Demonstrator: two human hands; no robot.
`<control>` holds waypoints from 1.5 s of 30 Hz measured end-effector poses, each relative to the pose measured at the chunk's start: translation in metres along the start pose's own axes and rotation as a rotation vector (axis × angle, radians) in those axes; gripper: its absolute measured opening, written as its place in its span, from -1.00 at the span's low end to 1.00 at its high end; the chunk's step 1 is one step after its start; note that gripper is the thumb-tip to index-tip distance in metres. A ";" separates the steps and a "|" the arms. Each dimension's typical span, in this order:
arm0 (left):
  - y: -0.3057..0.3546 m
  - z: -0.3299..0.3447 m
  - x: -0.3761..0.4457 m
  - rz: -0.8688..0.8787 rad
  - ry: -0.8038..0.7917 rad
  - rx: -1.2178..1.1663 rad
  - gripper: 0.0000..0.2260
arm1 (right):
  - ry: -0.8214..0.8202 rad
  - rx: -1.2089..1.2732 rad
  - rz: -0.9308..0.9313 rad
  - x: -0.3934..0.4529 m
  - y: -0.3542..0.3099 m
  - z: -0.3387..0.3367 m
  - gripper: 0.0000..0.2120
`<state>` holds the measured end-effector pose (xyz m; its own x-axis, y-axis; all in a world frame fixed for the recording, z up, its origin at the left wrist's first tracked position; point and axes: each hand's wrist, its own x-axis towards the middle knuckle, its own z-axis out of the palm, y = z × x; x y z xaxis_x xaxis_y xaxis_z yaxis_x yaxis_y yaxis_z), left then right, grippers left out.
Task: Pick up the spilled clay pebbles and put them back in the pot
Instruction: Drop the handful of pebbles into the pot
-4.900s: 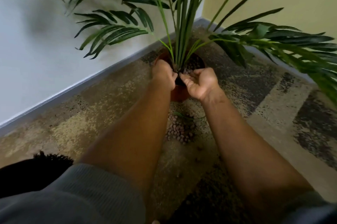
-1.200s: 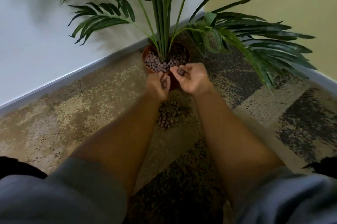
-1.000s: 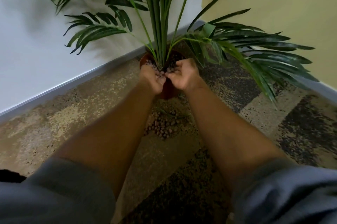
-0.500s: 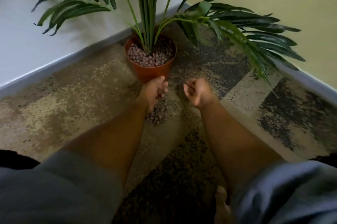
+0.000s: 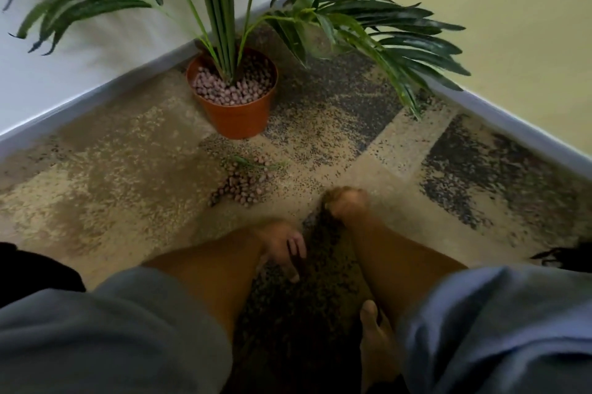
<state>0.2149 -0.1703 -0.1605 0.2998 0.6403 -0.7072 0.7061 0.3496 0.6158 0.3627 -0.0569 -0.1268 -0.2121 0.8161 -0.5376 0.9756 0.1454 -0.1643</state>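
Patterned carpet [image 5: 134,150] in beige and dark speckled patches fills a corner where a white wall [image 5: 80,73] meets a yellow wall [image 5: 496,25], each edged by a grey skirting board [image 5: 96,95]. Low over the dark patch, the left hand [image 5: 282,249] hangs with its fingers loosely spread and pointing down, holding nothing. The right hand [image 5: 344,201] is a little farther forward and blurred, its fingers curled in; whether it holds anything cannot be told. Grey sleeves [image 5: 112,329] cover both upper arms, and a bare foot [image 5: 373,336] shows beside the right forearm. Just ahead of the hands, apart from both, a heap of spilled clay pebbles [image 5: 243,185] lies on the carpet with a thin green leaf strip [image 5: 253,164] across its far edge. Beyond it, near the corner, stands the orange pot [image 5: 237,118], upright, filled with pebbles around the stems of a palm plant [image 5: 224,9] whose fronds spread left and right.
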 end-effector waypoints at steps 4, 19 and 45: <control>-0.003 0.013 0.001 0.019 0.016 0.113 -0.68 | 0.025 0.028 -0.019 0.002 -0.003 0.006 -0.71; -0.044 -0.020 -0.022 -0.301 1.037 -0.462 -0.81 | -0.165 0.645 -0.185 0.009 -0.095 0.024 -0.82; -0.070 -0.047 -0.033 -0.521 1.103 -0.347 -0.78 | 0.029 0.043 -0.505 -0.006 -0.149 0.057 -0.65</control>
<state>0.1259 -0.1841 -0.1636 -0.7715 0.5432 -0.3313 0.3247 0.7840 0.5291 0.2154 -0.1156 -0.1462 -0.6550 0.6649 -0.3590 0.7480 0.5034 -0.4324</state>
